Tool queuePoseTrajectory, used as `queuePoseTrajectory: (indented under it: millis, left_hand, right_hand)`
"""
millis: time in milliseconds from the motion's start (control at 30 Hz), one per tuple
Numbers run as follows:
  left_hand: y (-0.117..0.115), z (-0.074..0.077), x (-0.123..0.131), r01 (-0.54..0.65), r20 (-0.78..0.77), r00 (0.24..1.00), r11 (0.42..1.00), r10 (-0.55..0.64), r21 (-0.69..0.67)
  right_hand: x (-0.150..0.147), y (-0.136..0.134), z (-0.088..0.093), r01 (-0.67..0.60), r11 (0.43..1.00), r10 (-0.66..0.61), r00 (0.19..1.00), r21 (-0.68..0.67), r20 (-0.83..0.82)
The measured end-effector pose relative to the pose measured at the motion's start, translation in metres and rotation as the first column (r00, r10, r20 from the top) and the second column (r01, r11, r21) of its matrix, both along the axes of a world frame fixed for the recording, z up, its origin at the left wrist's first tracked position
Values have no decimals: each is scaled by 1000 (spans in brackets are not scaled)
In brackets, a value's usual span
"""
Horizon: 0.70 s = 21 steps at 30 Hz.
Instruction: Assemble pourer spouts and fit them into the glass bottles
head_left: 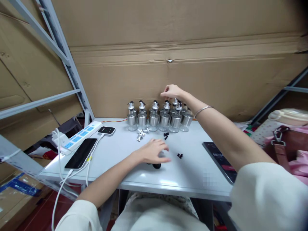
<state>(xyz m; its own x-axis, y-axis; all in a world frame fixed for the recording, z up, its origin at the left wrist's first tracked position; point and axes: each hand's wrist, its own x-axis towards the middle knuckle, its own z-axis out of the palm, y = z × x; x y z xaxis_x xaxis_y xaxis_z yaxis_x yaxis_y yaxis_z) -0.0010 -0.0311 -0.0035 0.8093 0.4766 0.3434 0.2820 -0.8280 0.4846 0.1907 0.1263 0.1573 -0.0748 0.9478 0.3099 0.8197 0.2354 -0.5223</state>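
Several glass bottles [154,120] with metal-coloured sleeves and black-tipped pourer tops stand in rows at the back of the white table. Above their right part is my right hand [172,92], its fingers pinched together; what they hold, if anything, is hidden. My left hand [154,152] hovers over the table's front half with thumb and fingers apart. Just under it lies a round black piece [157,166], partly covered by the hand. Small white fittings [141,134] lie in front of the bottles. Black pieces [166,135] lie near them, and a smaller black cluster [180,156] sits farther right.
On the left are a white power strip [81,137], a black phone [81,153] on a white cable, and a small white device [106,130]. A dark-screened device [221,162] showing digits lies under my right forearm. Cardboard [120,77] walls the back; metal shelf posts [72,64] flank it.
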Motion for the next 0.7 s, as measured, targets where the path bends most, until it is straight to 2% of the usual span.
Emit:
queuePoseTrajectory:
  millis: [67,133,233,433,567,700]
  left_hand:
    - [-7,-3,3,54,-188,982,993,-35,101]
    - [-8,-6,6,61,-280,960,989,-20,138]
    - [-5,-8,6,40,-306,952,988,8,150]
    - [0,-9,5,41,-265,964,986,3,161]
    - [6,-7,0,75,-213,975,997,-66,35]
    - [15,0,-9,14,-284,957,991,-52,-136]
  right_hand:
    - [-2,7,1,6,997,4,993,-82,117]
    - [-3,11,0,29,990,2,976,-139,218]
    - [-3,18,-1,64,976,-1,957,-208,291]
    - [-1,32,-8,80,957,6,956,-279,292]
    - [-1,32,-11,83,932,48,936,-353,348]
    - [1,23,-3,127,947,-7,926,-294,377]
